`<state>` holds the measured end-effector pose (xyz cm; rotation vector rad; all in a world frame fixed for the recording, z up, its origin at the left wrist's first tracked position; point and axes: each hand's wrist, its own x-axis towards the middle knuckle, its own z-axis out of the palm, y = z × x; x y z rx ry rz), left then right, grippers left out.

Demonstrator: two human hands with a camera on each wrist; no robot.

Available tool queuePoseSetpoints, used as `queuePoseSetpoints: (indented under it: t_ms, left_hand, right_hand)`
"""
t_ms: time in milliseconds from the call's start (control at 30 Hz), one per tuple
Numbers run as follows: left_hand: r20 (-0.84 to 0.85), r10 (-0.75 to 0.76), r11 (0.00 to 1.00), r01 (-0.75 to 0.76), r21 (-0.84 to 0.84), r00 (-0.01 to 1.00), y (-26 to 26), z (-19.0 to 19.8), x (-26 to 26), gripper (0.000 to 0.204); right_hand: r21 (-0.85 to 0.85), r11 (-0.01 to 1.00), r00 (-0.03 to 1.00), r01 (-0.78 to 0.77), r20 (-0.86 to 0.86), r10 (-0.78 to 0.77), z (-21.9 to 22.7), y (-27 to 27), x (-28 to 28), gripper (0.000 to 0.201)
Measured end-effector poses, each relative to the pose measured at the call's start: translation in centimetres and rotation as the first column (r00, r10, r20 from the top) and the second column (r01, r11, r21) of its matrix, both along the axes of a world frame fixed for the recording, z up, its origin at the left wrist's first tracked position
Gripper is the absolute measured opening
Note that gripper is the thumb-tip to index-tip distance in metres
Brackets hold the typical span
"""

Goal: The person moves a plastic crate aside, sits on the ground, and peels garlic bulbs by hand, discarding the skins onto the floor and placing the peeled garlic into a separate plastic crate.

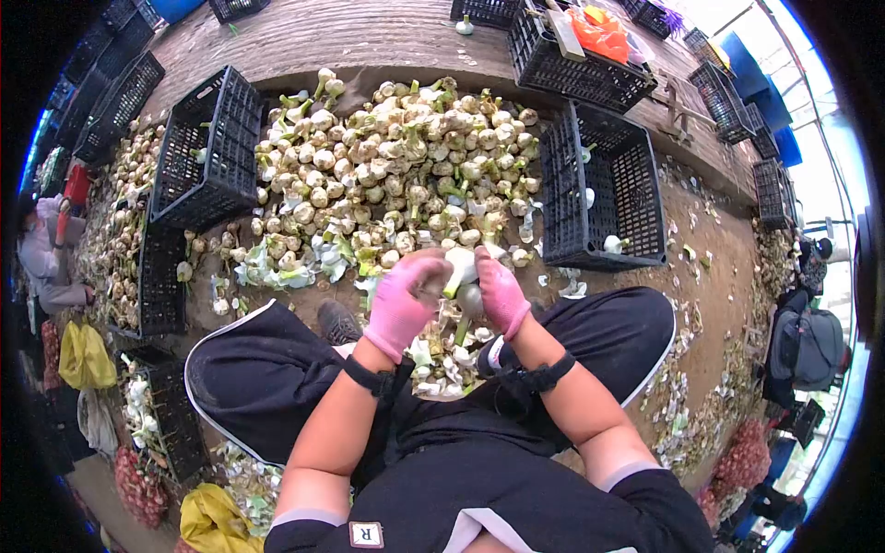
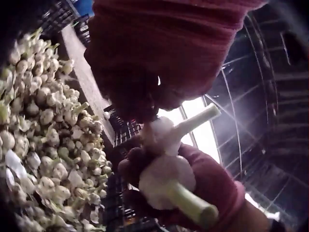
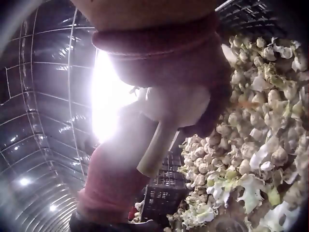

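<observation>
Two pale garlic bulbs with cut green stems are between the gloved hands. The right hand [image 1: 501, 290], in a pink glove, holds both, one white bulb [image 1: 464, 264] above a shaded bulb [image 1: 469, 300]. In the left wrist view, the nearer bulb [image 2: 166, 181] lies against the right palm, its thick stem pointing down and right. Curled fingers of the left hand [image 1: 406, 300], also gloved in pink, pinch at the upper bulb [image 2: 161, 133]. From the right wrist, one bulb [image 3: 178, 105] shows under the right hand, its stem slanting down; the glove hides part of it.
A large heap of garlic [image 1: 396, 166] lies in front, between a black crate [image 1: 207, 147] at left and another black crate [image 1: 604, 184] at right holding a few bulbs. Peeled skins [image 1: 304, 263] and trimmings litter the ground near the person's crossed legs [image 1: 267, 369].
</observation>
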<state>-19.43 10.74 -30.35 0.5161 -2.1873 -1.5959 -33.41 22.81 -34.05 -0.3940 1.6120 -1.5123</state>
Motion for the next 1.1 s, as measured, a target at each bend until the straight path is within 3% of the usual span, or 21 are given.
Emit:
queuePoseSetpoints:
  t_ms: [67, 100, 133, 200, 367, 400, 433, 467, 500, 567, 600, 633, 667, 700, 767, 800, 833, 900, 967, 1033, 1100]
  left_hand:
    - [0.019, 0.156, 0.859, -0.145, 0.491, 0.988, 0.0, 0.2, -0.3, 0.031]
    - [0.019, 0.156, 0.858, -0.146, 0.492, 0.988, 0.0, 0.4, -0.4, 0.031]
    - [-0.091, 0.124, 0.971, -0.101, 0.216, 0.988, 0.1, 1.3, -0.6, 0.030]
    - [-0.098, 0.039, 0.958, -0.065, -0.278, 0.994, 0.5, 3.8, -0.6, 0.029]
    - [-0.156, 0.078, 0.948, -0.122, -0.295, 0.985, 0.7, 0.7, -0.8, 0.040]
    - [-0.167, 0.136, 0.991, -0.137, 0.004, 0.977, 0.8, 0.3, -0.8, 0.035]
    - [-0.160, 0.196, 0.943, -0.141, 0.301, 0.967, 0.9, 0.1, -0.9, 0.031]
    - [-0.077, 0.292, 0.767, -0.185, 0.615, 0.953, 1.0, 1.4, -0.9, 0.024]
    - [-0.075, 0.324, 0.763, -0.214, 0.609, 0.943, 0.4, 1.2, -0.9, 0.022]
    - [-0.012, 0.309, 0.513, -0.156, 0.844, 0.951, -0.8, 1.1, -0.2, 0.022]
    - [-0.011, 0.310, 0.511, -0.157, 0.845, 0.951, -0.9, 1.1, -0.1, 0.022]
    - [-0.036, 0.345, 0.354, -0.095, 0.930, 0.938, -1.0, 1.7, -0.1, 0.024]
    - [-0.054, 0.385, 0.188, -0.021, 0.982, 0.921, -1.3, 2.0, 0.0, 0.026]
    - [-0.055, 0.386, 0.189, -0.021, 0.982, 0.921, -1.6, 1.7, 0.2, 0.026]
    - [-0.039, 0.369, 0.003, 0.041, 0.999, 0.929, -2.3, 0.7, 0.5, 0.032]
    - [0.045, 0.366, 0.071, -0.076, 0.995, 0.929, -2.4, 0.2, 0.5, 0.034]
    - [0.045, 0.368, 0.072, -0.077, 0.994, 0.929, -2.3, 0.3, 0.5, 0.034]
    - [0.093, 0.394, 0.155, -0.166, 0.974, 0.914, -2.0, 0.5, 0.3, 0.034]
    - [0.107, 0.436, 0.176, -0.201, 0.964, 0.894, -2.7, 1.6, 0.6, 0.035]
    - [0.064, 0.624, 0.352, -0.354, 0.867, 0.779, -5.3, 4.5, 0.5, 0.034]
    - [-0.057, 0.754, 0.358, -0.336, 0.871, 0.655, -10.3, 5.8, 1.6, 0.032]
  right_hand:
    - [-0.054, 0.997, 0.993, 0.052, -0.100, -0.057, 0.0, 0.0, -0.1, 0.047]
    - [-0.024, 0.996, 0.990, 0.082, -0.113, -0.085, -0.1, 0.1, -0.4, 0.046]
    - [0.004, 0.994, 0.986, 0.111, -0.127, -0.110, -0.1, 0.1, -0.6, 0.046]
    - [0.058, 0.985, 0.974, 0.161, -0.173, -0.149, -0.5, 0.0, -0.7, 0.045]
    - [0.062, 0.990, 0.971, 0.127, -0.213, -0.111, -0.9, 0.3, -0.7, 0.044]
    - [0.061, 0.994, 0.984, 0.087, -0.163, -0.076, -1.0, 0.4, -0.8, 0.042]
    - [0.060, 0.995, 0.984, 0.083, -0.161, -0.072, 0.5, 0.3, -0.6, 0.042]
    - [-0.049, 0.997, 0.998, 0.066, 0.008, -0.066, 3.2, 0.1, -0.3, 0.039]
    - [-0.159, 0.985, 0.984, 0.069, 0.176, -0.041, 4.7, 0.1, -0.2, 0.035]
    - [-0.187, 0.979, 0.969, 0.081, 0.244, -0.033, 5.3, 0.3, -0.4, 0.036]
    - [-0.367, 0.921, 0.885, 0.133, 0.462, 0.056, 5.7, 0.5, -0.3, 0.037]
    - [-0.514, 0.828, 0.754, 0.225, 0.630, 0.186, 6.1, 0.6, -0.3, 0.039]
    - [-0.589, 0.799, 0.712, 0.125, 0.613, 0.341, 5.1, 0.8, -1.6, 0.042]
    - [-0.560, 0.809, 0.664, 0.177, 0.675, 0.322, 4.9, 0.8, -1.9, 0.035]
    - [-0.057, 0.980, 0.887, -0.193, 0.417, 0.199, 5.4, 0.1, -2.8, 0.043]
    - [0.251, 0.912, 0.941, -0.324, 0.184, 0.284, 5.7, -0.2, -2.4, 0.062]
    - [0.450, 0.809, 0.897, -0.379, -0.038, 0.441, 0.3, 0.5, -2.9, 0.080]
    - [0.576, 0.762, 0.837, -0.296, -0.228, 0.498, 2.8, 0.4, -1.7, 0.088]
    - [0.479, 0.840, 0.884, -0.255, -0.237, 0.403, 1.4, 0.6, -1.7, 0.073]
    - [0.223, 0.963, 0.974, -0.150, 0.202, 0.105, 3.4, 0.4, -2.3, 0.051]
    - [0.055, 0.989, 0.877, 0.138, 0.457, -0.147, 3.3, 0.1, -3.2, 0.027]
